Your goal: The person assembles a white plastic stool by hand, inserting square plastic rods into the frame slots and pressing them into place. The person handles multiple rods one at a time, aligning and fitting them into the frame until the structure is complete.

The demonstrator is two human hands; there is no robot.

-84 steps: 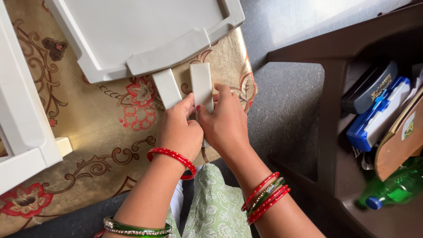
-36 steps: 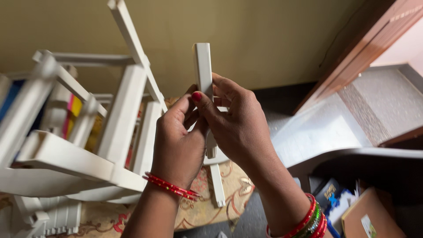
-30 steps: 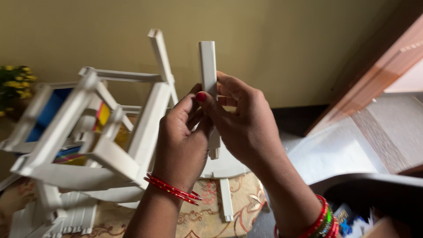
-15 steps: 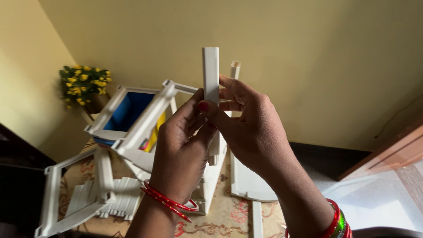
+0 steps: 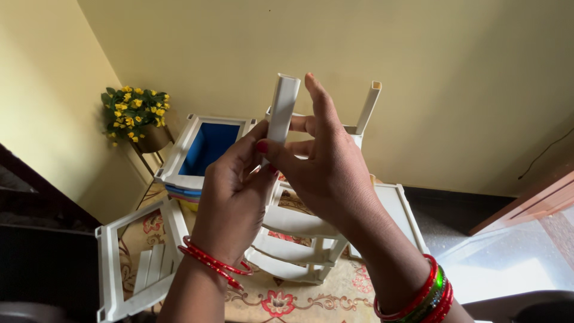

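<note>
both hands gripped the white hollow post (image 5: 281, 110) upright above the rack frame (image 5: 299, 239); left hand (image 5: 230, 200) closed low on it; right hand (image 5: 326, 164) pinched it higher; step judged: aligning; next move calls for a matching socket.

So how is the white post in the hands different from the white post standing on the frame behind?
The held post is gripped by the left hand and right hand; the frame post stands untouched on the white frame. The held post looks wider and nearer, leaning right; the frame post leans left. Both are white, hollow and open-topped.
</note>
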